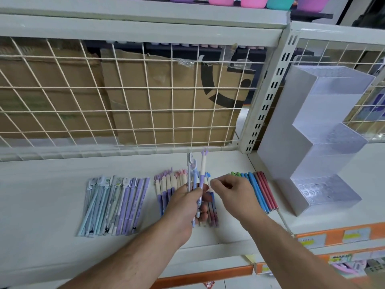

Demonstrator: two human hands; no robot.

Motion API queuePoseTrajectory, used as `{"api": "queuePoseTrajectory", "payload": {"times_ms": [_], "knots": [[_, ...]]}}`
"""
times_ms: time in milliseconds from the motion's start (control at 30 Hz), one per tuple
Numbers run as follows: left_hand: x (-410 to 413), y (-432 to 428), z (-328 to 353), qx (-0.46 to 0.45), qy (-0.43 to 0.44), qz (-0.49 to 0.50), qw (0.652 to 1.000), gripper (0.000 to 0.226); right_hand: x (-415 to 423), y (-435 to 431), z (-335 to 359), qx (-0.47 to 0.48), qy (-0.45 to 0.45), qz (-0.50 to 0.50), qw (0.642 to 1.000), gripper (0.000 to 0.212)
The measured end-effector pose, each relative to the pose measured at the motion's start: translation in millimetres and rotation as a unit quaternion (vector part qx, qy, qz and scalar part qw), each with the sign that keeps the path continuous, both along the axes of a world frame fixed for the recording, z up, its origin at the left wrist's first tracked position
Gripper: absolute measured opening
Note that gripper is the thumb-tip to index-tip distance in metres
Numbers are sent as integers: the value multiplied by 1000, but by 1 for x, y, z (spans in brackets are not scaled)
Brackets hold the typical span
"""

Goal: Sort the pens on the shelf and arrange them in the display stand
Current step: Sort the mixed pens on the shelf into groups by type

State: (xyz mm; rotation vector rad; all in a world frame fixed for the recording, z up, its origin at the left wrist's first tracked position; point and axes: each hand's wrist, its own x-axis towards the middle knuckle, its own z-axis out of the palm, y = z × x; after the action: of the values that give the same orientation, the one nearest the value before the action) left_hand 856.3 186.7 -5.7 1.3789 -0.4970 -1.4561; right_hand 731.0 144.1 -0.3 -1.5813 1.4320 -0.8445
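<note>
Pens lie in rows on the white shelf (pixel 52 195). A row of pale blue and purple pens (pixel 114 205) is at the left, a cream-and-purple row (pixel 168 184) in the middle, and green, blue and red pens (pixel 258 188) at the right. My left hand (pixel 183 207) grips three pens (pixel 198 174) upright above the middle row. My right hand (pixel 229 192) hovers just right of them with thumb and forefinger nearly pinched and nothing in it. The clear stepped display stand (pixel 325 142) sits on the shelf at the right and has no pens in it.
A white wire grid (pixel 125 101) backs the shelf, with cardboard (pixel 158 97) behind it. A slotted upright post (pixel 268 94) stands left of the stand. Orange price strips (pixel 333 236) run along the shelf fronts. Coloured tubs (pixel 250 1) sit on the shelf above.
</note>
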Motion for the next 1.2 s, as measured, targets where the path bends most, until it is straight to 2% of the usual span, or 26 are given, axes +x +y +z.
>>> {"api": "queuePoseTrajectory", "payload": {"times_ms": [133,267,400,633,767,900,1100,1200], "knots": [[20,14,1,-9,7,-25,1000,9,29,16,14,74,-74,38,994,17],[45,30,2,-24,0,-36,999,18,57,26,9,115,-101,23,988,16],[76,42,-5,-3,-8,-12,1000,20,79,24,0,98,-62,-38,993,21],[123,54,-17,41,-51,15,998,21,104,26,-8,54,91,-50,993,24],[139,56,-23,49,-25,20,998,19,112,23,-3,54,161,-33,985,23],[147,55,-19,54,-2,27,998,11,118,20,-1,53,181,-23,982,17],[149,54,-16,63,23,42,997,23,121,22,-6,18,288,-10,957,22],[149,55,-15,73,17,40,996,17,122,21,-9,18,300,-14,954,22]]}}
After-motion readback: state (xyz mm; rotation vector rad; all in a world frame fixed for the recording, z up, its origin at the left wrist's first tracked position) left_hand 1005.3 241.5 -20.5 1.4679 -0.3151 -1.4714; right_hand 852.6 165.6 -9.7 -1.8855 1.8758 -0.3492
